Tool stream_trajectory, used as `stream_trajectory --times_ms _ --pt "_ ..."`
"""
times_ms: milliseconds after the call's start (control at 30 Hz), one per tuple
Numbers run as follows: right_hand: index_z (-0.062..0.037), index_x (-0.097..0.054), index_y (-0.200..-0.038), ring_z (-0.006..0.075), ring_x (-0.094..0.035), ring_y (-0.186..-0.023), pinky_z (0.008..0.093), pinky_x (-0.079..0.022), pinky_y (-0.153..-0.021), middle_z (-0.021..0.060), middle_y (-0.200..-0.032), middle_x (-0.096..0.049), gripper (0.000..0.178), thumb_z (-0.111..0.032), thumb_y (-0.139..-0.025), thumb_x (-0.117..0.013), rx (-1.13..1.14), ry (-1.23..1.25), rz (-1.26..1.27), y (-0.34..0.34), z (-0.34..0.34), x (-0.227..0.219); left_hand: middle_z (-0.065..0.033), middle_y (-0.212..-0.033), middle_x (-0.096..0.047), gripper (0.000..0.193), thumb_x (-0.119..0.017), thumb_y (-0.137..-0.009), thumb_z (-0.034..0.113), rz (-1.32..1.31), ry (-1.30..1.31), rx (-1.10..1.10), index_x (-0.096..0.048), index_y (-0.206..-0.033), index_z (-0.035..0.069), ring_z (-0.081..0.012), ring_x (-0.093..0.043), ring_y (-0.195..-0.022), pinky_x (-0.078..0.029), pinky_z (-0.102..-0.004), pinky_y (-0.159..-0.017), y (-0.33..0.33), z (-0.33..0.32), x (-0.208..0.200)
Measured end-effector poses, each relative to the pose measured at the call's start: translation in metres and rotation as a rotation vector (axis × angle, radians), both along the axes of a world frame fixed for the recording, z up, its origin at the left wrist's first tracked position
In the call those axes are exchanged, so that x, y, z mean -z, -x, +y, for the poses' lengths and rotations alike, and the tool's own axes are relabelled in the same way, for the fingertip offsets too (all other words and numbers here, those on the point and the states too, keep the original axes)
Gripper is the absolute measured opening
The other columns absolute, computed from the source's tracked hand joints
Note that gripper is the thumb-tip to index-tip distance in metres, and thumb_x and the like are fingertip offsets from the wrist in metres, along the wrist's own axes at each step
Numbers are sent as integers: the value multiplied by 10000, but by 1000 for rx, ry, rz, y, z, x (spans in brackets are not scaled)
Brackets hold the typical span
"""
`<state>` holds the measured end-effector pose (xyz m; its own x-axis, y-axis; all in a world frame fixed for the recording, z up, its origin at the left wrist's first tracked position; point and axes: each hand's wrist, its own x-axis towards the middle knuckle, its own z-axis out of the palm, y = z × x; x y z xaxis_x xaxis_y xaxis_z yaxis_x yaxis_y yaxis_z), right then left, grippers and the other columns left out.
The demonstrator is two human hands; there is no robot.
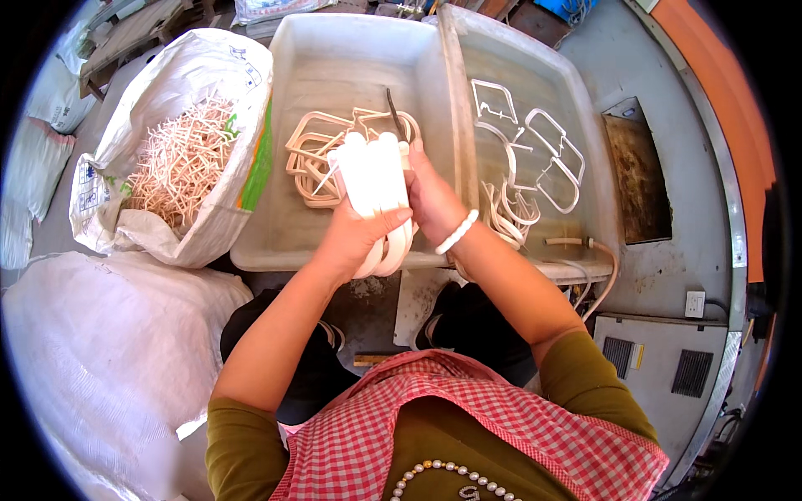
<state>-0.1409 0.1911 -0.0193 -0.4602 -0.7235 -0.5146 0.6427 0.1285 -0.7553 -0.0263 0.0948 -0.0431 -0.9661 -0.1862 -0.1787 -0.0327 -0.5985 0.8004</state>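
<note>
In front of me, over the near side of the left tub, I hold a bundle of white plastic loop-shaped pieces [373,171]. My left hand [355,236] is closed round its lower left side, thumb laid across the front. From the right, my right hand [432,199] grips the same bundle, its fingers partly hidden behind it. Just beyond lies a heap of cream plastic loop frames [317,125] on the floor of the left tub [355,42]. A thin dark rod [391,107] sticks up beside the heap; its lower end is hidden.
At right, a second tub [576,92] holds white plastic frames [555,159] and curved pieces [511,213] in what looks like shallow water. A hose [614,267] hangs over its near edge. Leftward stands a woven sack [96,179] of short pinkish plastic bits [184,159], behind another white sack [117,326].
</note>
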Motion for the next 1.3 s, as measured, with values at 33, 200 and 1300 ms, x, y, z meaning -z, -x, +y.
stream_trajectory --times_ms 33,200,1300 --pt "-35 -584 -1154 228 -580 -1039 355 -431 -933 131 -1104 -625 676 -609 -933 -304 22 44 -88 4 0 -3 -78 -1082 -600 407 -695 -813 76 -4 72 7 -517 -1175 19 -174 -586 -971 -482 -323 -841 -1 0 1" --pt "-29 -546 -1174 264 -636 -973 393 -497 -894 159 -1077 -641 624 -572 -868 -519 -120 160 -306 41 13 4 -139 -1025 -631 443 -702 -793 165 86 887 206 -520 -1164 6 -276 -603 -957 -452 -374 -851 -19 6 -3" --pt "-3 -542 -1102 209 -621 -944 344 -507 -863 121 -1021 -614 327 -277 -1003 -394 356 289 858 -2 1 -41 -133 -906 -662 309 -676 -838 203 -130 186 175 -596 -1036 -20 -190 -648 -787 -516 -317 -696 -14 2 7"
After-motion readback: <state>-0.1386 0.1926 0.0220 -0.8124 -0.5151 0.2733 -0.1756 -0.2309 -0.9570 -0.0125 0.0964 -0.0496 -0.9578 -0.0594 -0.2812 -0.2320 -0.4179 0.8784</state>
